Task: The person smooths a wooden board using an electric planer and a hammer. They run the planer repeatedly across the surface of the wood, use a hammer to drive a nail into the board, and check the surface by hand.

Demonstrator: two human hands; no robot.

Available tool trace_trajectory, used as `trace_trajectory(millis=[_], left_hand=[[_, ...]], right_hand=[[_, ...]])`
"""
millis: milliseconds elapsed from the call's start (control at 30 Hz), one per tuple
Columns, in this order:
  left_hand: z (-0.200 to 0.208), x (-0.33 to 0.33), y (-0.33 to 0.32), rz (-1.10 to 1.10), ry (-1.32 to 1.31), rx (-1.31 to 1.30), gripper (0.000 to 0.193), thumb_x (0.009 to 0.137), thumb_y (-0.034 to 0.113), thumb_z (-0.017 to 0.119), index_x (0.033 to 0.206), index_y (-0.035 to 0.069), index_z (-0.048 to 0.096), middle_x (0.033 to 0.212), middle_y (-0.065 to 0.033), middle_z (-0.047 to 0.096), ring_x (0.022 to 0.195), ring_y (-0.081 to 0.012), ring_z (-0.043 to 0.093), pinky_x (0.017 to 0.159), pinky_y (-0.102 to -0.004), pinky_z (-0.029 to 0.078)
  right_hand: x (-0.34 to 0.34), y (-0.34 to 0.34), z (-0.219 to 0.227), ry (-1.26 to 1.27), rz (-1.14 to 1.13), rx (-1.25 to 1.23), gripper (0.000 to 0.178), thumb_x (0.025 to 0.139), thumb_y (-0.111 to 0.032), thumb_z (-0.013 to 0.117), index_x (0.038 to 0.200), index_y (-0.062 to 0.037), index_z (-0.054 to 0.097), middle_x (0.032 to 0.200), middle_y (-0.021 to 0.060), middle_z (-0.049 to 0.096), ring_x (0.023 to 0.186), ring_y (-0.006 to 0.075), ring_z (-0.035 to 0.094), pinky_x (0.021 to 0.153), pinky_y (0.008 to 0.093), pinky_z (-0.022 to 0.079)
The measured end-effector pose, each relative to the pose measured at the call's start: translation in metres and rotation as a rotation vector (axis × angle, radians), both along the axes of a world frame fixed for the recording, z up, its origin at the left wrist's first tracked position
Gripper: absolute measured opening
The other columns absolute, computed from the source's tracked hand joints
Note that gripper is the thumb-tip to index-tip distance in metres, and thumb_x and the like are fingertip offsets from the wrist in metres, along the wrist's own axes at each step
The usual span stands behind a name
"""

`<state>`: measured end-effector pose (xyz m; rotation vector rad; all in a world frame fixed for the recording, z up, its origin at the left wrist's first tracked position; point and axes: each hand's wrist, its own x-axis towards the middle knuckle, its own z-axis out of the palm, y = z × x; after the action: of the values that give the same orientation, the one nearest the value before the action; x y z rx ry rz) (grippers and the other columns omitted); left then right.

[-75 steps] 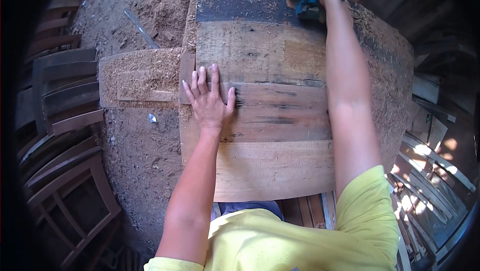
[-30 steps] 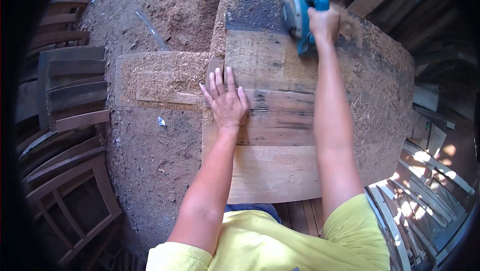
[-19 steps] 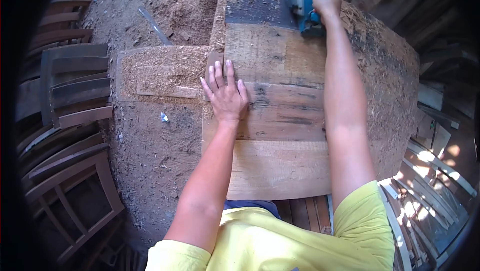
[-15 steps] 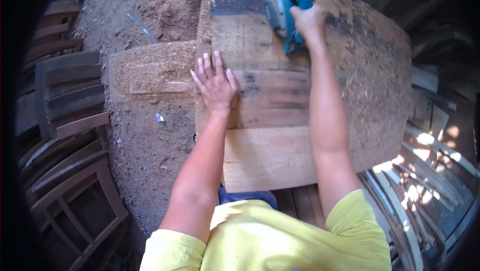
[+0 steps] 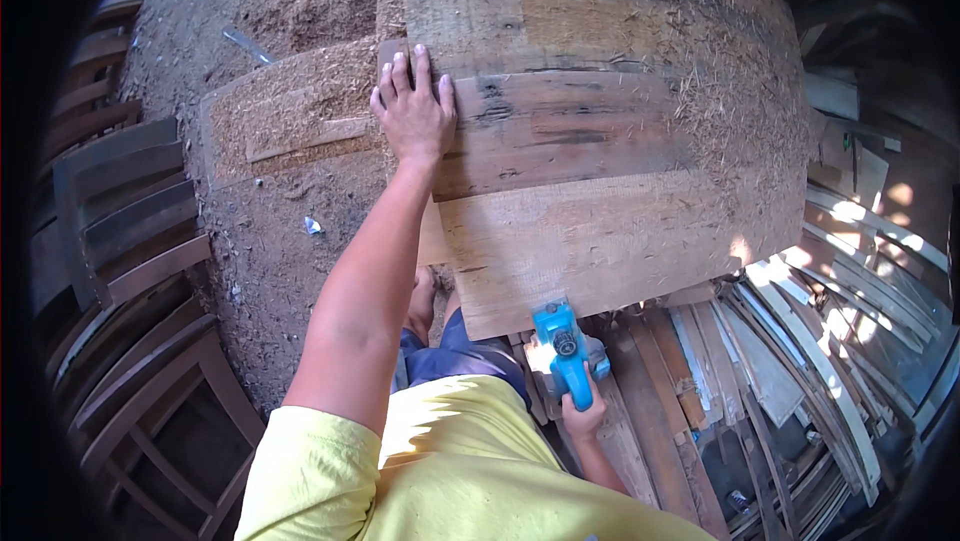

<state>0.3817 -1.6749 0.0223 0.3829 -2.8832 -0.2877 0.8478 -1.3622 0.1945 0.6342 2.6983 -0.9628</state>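
Note:
A broad panel of joined wooden boards (image 5: 590,241) lies in front of me, strewn with shavings at its far and right parts. My left hand (image 5: 415,119) rests on the panel's left edge, fingers spread and pointing away from me, touching a small brown wood block (image 5: 391,53). At the panel's near edge my right hand (image 5: 584,415) grips the handle of a teal electric planer (image 5: 566,349). The planer's front end meets the near edge, while most of its body hangs off the panel on my side. Its underside is hidden.
Curved wooden chair parts and frames (image 5: 140,203) are stacked along the left. Shavings cover a smaller board (image 5: 300,126) beside the panel. Long wood strips (image 5: 810,341) lie heaped at the lower right. A thin metal strip (image 5: 248,46) lies on the dirt floor.
My right hand has pulled the planer from the panel's far part back to its near edge. The left hand stays on the left edge, spread flat. The whole view has shifted slightly.

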Motion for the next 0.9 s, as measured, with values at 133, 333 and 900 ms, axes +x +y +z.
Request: trace_trajectory(millis=[133,333,900], left_hand=[[-0.001,0.002,-0.015,-0.064,0.034,0.009,0.062,0.111,0.048,0.056,0.169,0.025,0.049,0.163,-0.0123,0.052,0.152,-0.0338,0.045,0.125,-0.0534,0.033],[-0.002,0.002,-0.013,-0.044,0.057,0.046,0.058,0.111,0.037,0.055,0.168,0.023,0.05,0.163,-0.0103,0.053,0.153,-0.0315,0.044,0.129,-0.0509,0.032],[0.009,-0.001,-0.013,0.048,-0.026,0.227,0.063,0.11,0.03,0.053,0.17,0.013,0.046,0.175,-0.0164,0.039,0.164,-0.0373,0.031,0.138,-0.0575,0.016]], right_hand=[[-0.057,-0.03,-0.005,-0.072,-0.092,-0.049,0.069,0.08,-0.003,0.074,0.148,-0.0045,0.07,0.112,0.0265,0.081,0.095,0.0374,0.083,0.082,0.0445,0.064],[-0.271,-0.087,-0.033,0.189,0.005,-0.083,0.062,0.084,-0.008,0.075,0.146,-0.0063,0.072,0.118,0.0291,0.079,0.105,0.0453,0.079,0.089,0.0475,0.063],[-0.808,-0.191,-0.071,0.439,0.1,0.159,0.038,0.077,-0.036,0.08,0.104,-0.0093,0.085,0.102,0.0243,0.082,0.1,0.0432,0.08,0.091,0.0511,0.062]])
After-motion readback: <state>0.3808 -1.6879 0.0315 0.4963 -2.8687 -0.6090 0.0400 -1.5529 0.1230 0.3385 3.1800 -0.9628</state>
